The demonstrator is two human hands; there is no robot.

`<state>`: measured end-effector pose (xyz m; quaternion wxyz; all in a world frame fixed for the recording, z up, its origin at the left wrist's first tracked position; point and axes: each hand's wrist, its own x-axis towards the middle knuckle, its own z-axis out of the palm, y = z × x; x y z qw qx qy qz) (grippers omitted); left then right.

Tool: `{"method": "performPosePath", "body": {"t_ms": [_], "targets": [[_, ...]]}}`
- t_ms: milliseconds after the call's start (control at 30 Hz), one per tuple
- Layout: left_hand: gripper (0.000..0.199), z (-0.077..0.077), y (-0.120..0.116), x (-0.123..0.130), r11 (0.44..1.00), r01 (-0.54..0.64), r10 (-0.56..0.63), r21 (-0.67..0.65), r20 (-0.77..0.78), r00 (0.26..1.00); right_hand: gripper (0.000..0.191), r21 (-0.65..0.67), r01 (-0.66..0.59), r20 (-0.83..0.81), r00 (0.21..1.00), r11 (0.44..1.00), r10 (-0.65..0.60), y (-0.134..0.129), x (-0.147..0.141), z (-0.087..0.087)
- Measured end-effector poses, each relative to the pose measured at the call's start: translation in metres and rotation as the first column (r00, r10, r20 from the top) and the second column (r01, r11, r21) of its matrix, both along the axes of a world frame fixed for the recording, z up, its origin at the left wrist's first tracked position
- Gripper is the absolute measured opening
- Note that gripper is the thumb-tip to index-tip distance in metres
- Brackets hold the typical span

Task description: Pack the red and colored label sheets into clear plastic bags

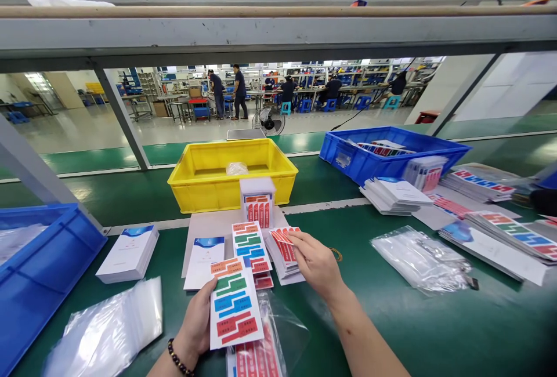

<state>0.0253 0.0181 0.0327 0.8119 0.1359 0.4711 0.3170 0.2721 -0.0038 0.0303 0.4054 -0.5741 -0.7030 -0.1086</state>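
Note:
My left hand (198, 318) grips the edge of a white sticker sheet (236, 303) with orange, green, blue and red labels. My right hand (317, 262) has its fingers closed on the top red label sheet (285, 238) of a small stack. Between the hands lies a pile of multicoloured sticker sheets (249, 240), and left of it a white booklet (208, 255) with a blue top. Below the held sheet, a clear plastic bag (278, 330) with red label sheets inside lies on the table, partly covered.
A yellow bin (183, 188) stands behind the piles, a blue bin (369, 168) at the back right, another blue bin (52, 261) at left. Booklets (128, 252) and clear bags (113, 330) lie left; more clear bags (418, 258) and sheet stacks (517, 232) lie right.

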Motion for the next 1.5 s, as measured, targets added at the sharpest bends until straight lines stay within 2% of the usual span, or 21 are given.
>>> {"method": "performPosePath", "body": {"t_ms": [67,133,233,333,500,600,667,733,800,867,900,967,1033,1100,1167,1300,1400,1467,1500], "targets": [[0.038,-0.005,0.000,0.000,0.999,0.026,-0.026,0.029,0.014,1.000,0.034,0.226,-0.065,-0.021,0.997,0.972,0.072,-0.005,-0.021,0.004],[0.035,-0.010,0.000,0.000,0.995,0.032,-0.039,0.090,0.069,0.997,0.040,0.295,-0.213,0.018,0.976,0.931,0.217,-0.012,-0.047,0.006],[0.029,-0.015,0.001,0.000,0.988,0.005,-0.031,0.157,0.165,0.986,0.031,0.163,-0.405,0.101,0.914,0.900,0.393,-0.020,-0.083,0.002],[0.028,-0.016,0.001,0.000,0.989,-0.021,-0.005,0.144,0.178,0.984,0.021,0.019,-0.437,0.152,0.890,0.899,0.429,-0.021,-0.102,-0.010],[0.038,-0.017,0.001,-0.001,0.990,-0.063,0.054,0.128,0.072,0.996,0.018,-0.077,-0.433,0.197,0.876,0.898,0.440,-0.018,-0.104,-0.024],[0.040,-0.019,0.002,-0.001,0.990,-0.029,0.010,0.138,0.136,0.991,0.017,-0.092,-0.428,0.186,0.880,0.899,0.438,-0.018,-0.102,-0.024],[0.032,-0.021,0.002,-0.002,0.977,0.009,-0.051,0.212,0.190,0.981,0.014,-0.103,-0.446,0.130,0.880,0.889,0.456,-0.019,-0.100,-0.021],[0.028,-0.022,0.001,-0.003,0.950,0.040,-0.099,0.311,0.178,0.979,0.021,-0.102,-0.466,0.003,0.883,0.879,0.469,-0.019,-0.097,-0.018],[0.031,-0.022,0.000,-0.003,0.929,0.078,-0.133,0.361,0.129,0.983,0.026,-0.117,-0.435,-0.189,0.893,0.893,0.410,-0.017,-0.093,-0.017],[0.036,-0.022,-0.003,-0.003,0.921,0.133,-0.175,0.366,0.085,0.981,0.025,-0.213,-0.358,-0.387,0.885,0.909,0.258,-0.014,-0.088,-0.018],[0.037,-0.021,-0.004,-0.003,0.917,0.163,-0.200,0.365,0.065,0.978,0.026,-0.287,-0.328,-0.469,0.867,0.900,0.167,-0.012,-0.086,-0.019],[0.039,-0.020,-0.006,-0.003,0.905,0.216,-0.246,0.367,0.036,0.969,0.029,-0.422,-0.327,-0.591,0.806,0.846,0.017,-0.008,-0.084,-0.022],[0.040,-0.020,-0.007,-0.003,0.892,0.249,-0.278,0.377,0.024,0.960,0.024,-0.487,-0.375,-0.673,0.736,0.788,-0.066,-0.005,-0.085,-0.026],[0.041,-0.020,-0.007,-0.003,0.886,0.262,-0.292,0.383,0.020,0.956,0.013,-0.496,-0.410,-0.723,0.683,0.765,-0.103,-0.003,-0.087,-0.029],[0.042,-0.020,-0.006,-0.003,0.883,0.264,-0.293,0.388,0.017,0.956,0.015,-0.487,-0.419,-0.748,0.653,0.767,-0.118,-0.003,-0.089,-0.031],[0.045,-0.018,-0.005,-0.002,0.884,0.256,-0.282,0.392,0.009,0.959,0.021,-0.477,-0.428,-0.764,0.634,0.767,-0.121,-0.004,-0.089,-0.031],[0.046,-0.017,-0.005,-0.002,0.881,0.261,-0.282,0.394,-0.005,0.959,0.018,-0.481,-0.411,-0.757,0.640,0.775,-0.130,-0.004,-0.087,-0.029],[0.047,-0.016,-0.006,-0.002,0.875,0.269,-0.288,0.402,-0.014,0.958,0.020,-0.438,-0.396,-0.799,0.583,0.807,-0.147,-0.003,-0.085,-0.027],[0.047,-0.016,-0.006,-0.003,0.870,0.278,-0.296,0.407,-0.018,0.955,0.027,-0.400,-0.433,-0.844,0.517,0.808,-0.141,-0.002,-0.084,-0.025]]}}
